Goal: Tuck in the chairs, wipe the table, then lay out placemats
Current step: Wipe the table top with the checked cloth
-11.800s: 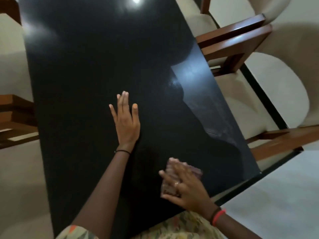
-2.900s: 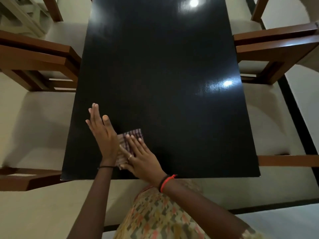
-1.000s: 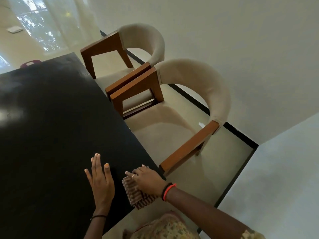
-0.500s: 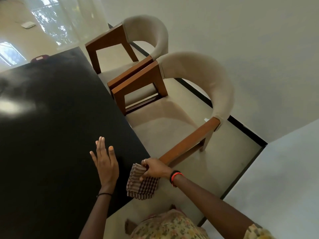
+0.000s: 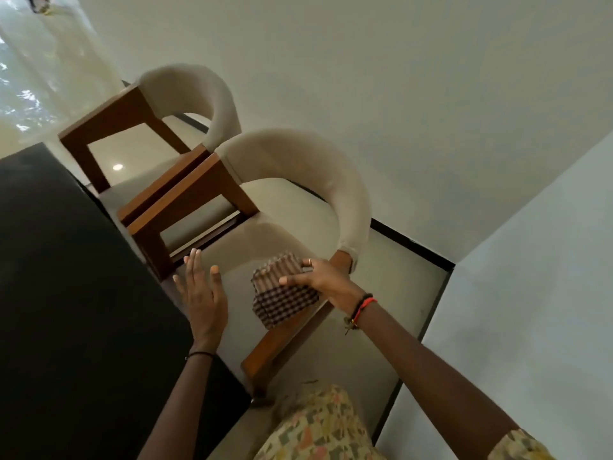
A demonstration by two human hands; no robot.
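While the right hand grasps the folded cloth over the near chair, off the table, the left hand hovers with fingers released; setting the cloth somewhere secure seems wise.

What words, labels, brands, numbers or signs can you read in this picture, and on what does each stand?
None readable.
The checked cloth in the right hand, the black table, the near chair, the far chair and the wall show no writing.
The dark object at the top left corner is too blurred to tell.
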